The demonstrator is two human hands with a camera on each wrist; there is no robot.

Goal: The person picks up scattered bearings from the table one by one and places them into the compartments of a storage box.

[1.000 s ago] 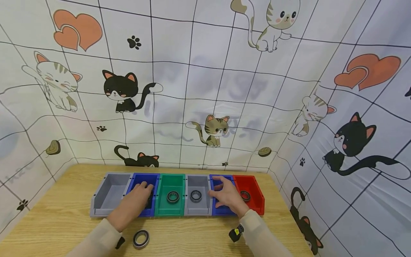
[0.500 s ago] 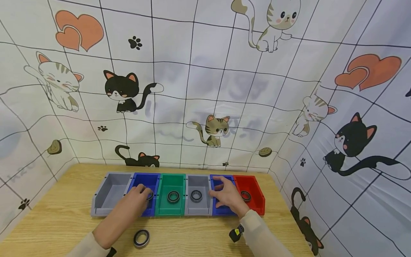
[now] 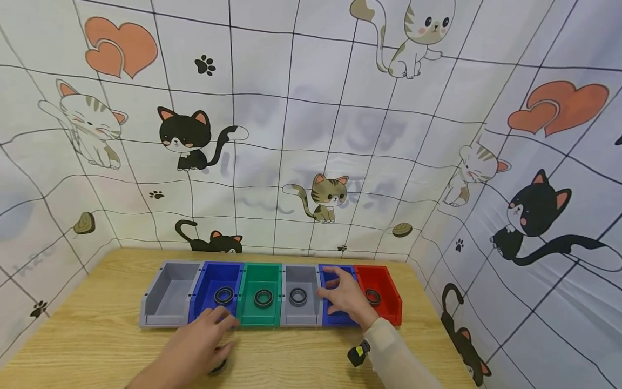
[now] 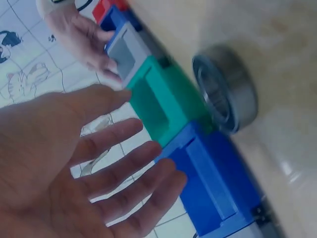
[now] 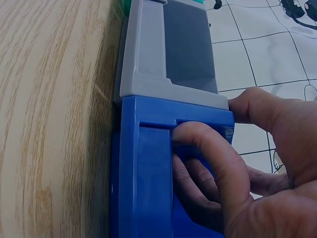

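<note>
My left hand [image 3: 199, 340] hovers over the table in front of the bins, fingers spread and holding nothing. Beneath it a steel ball bearing [image 4: 242, 91] with a dark seal lies on the table, partly hidden by the hand in the head view. My right hand [image 3: 347, 297] is at the right blue bin [image 5: 153, 183], its digits bent over the wall beside the grey bin; some fingertips are hidden inside. Other bearings lie in the left blue bin [image 3: 206, 286], the green bin [image 3: 262, 273], the middle grey bin [image 3: 298, 275] and the red bin [image 3: 384, 281].
The bins stand side by side in one row, with a grey bin [image 3: 177, 286] at the left end. They rest on a wooden table [image 3: 277, 359]. Behind and beside it hangs a cat-print sheet [image 3: 262, 135]. A dark wrist camera [image 3: 358, 354] sits below my right wrist.
My left hand has left the left blue bin, moving back toward the table's front, over the loose bearing. A bearing now shows in that bin. My right hand has stayed put.
</note>
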